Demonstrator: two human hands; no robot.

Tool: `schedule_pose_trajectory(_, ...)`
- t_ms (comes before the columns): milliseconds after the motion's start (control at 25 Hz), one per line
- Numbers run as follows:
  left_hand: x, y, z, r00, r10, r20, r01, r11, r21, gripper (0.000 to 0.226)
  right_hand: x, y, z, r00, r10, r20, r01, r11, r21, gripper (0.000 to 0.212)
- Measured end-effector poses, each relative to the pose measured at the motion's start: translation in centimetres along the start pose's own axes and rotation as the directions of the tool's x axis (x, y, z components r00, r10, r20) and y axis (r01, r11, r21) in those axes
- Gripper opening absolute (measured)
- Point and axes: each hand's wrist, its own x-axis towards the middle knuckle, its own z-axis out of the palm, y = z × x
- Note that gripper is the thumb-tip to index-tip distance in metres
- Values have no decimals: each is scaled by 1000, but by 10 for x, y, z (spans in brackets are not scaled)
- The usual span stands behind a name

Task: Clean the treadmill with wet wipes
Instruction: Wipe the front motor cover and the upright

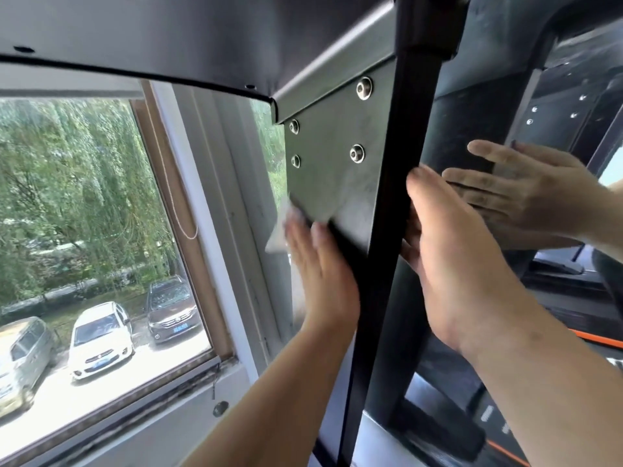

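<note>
I look up at the treadmill's grey metal bracket plate (pixel 337 163) with its several bolts, fixed to a black upright post (pixel 397 146). My left hand (pixel 320 267) lies flat with straight fingers and presses a white wet wipe (pixel 279 230) against the plate's lower left edge. Part of the wipe sticks out past my fingertips. My right hand (pixel 451 261) rests open on the other side of the post, palm against a glossy dark panel (pixel 472 116) that mirrors it.
A window (pixel 84 197) fills the left, close to the plate, with trees and parked cars outside. Its sill (pixel 161 423) runs below my left forearm. The console underside (pixel 168 35) hangs overhead. The treadmill deck with an orange stripe (pixel 596 338) lies at the right.
</note>
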Motion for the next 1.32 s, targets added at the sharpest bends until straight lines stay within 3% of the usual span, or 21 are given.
schedule_pose_trajectory(40, -18, -38, -5, 977, -214, 0, 214, 976, -38, 77, -1, 5, 3, 1000, 15, -11, -15, 1000, 19, 33)
schedule_pose_trajectory(120, -61, -118, -7, 822, -567, 51, 568, 812, -135, 106, -1, 16, 2, 1000, 2, 1, -2, 1000, 25, 34)
schedule_pose_trajectory(160, -78, -136, -6, 739, -665, 102, 672, 723, -158, 116, -1, 16, 0, 1000, -19, 19, 19, 999, 32, 35)
schedule_pose_trajectory(200, -90, -135, -1, 680, -725, 109, 731, 659, -179, 111, -1, 16, -2, 999, -37, 24, 37, 999, 33, 35)
schedule_pose_trajectory(240, -96, -115, 3, 678, -730, 80, 732, 662, -162, 98, 1, 17, -3, 997, -57, 48, 54, 997, 50, 37)
schedule_pose_trajectory(280, -96, -85, 6, 722, -691, 41, 691, 716, -101, 84, 3, 19, -4, 997, -43, 61, 40, 998, 57, 38)
schedule_pose_trajectory(360, -89, -30, 8, 879, -476, 26, 475, 880, 24, 64, 7, 24, -8, 998, -13, 59, 8, 997, 81, 41)
schedule_pose_trajectory(400, -84, -9, 10, 940, -337, 44, 335, 941, 42, 62, 7, 30, -10, 997, -24, 76, 18, 996, 82, 43)
schedule_pose_trajectory(480, -83, 14, 9, 993, -54, 102, 40, 990, 134, 64, 4, 34, -14, 992, -27, 124, 15, 995, 96, 42)
schedule_pose_trajectory(560, -88, 20, 9, 960, 201, 194, -241, 946, 216, 66, 5, 32, -21, 990, -3, 141, -14, 992, 123, 42)
schedule_pose_trajectory(640, -83, 28, 12, 889, 383, 251, -447, 843, 298, 69, 14, 21, -36, 977, 105, 186, -138, 975, 173, 46)
schedule_pose_trajectory(760, -48, 64, 16, 718, 628, 299, -678, 534, 504, 66, 22, 8, -53, 967, 155, 201, -210, 932, 294, 60)
schedule_pose_trajectory(840, -24, 87, 15, 601, 724, 339, -714, 295, 635, 63, 11, 9, -45, 963, 130, 235, -196, 939, 284, 65)
schedule_pose_trajectory(920, -11, 100, 14, 518, 755, 402, -710, 117, 694, 64, -4, 8, -33, 966, 104, 236, -171, 944, 283, 67)
schedule_pose_trajectory(1040, -13, 84, 5, 445, 735, 511, -727, -37, 686, 66, 7, 9, -41, 962, 106, 252, -186, 930, 317, 72)
schedule_pose_trajectory(1120, -31, 43, -8, 466, 627, 625, -734, -121, 668, 72, 10, 11, -42, 967, 107, 230, -181, 926, 331, 72)
schedule_pose_trajectory(1200, -61, -13, -25, 516, 419, 747, -752, -197, 629, 77, 9, 18, -42, 971, 81, 225, -159, 921, 356, 71)
schedule_pose_trajectory(1280, -84, -47, -35, 511, 275, 815, -780, -250, 573, 80, 10, 35, -40, 980, 149, 130, -184, 927, 327, 65)
schedule_pose_trajectory(1320, -89, -50, -37, 505, 268, 820, -788, -245, 565, 80, 7, 48, -38, 971, 226, 73, -237, 932, 276, 58)
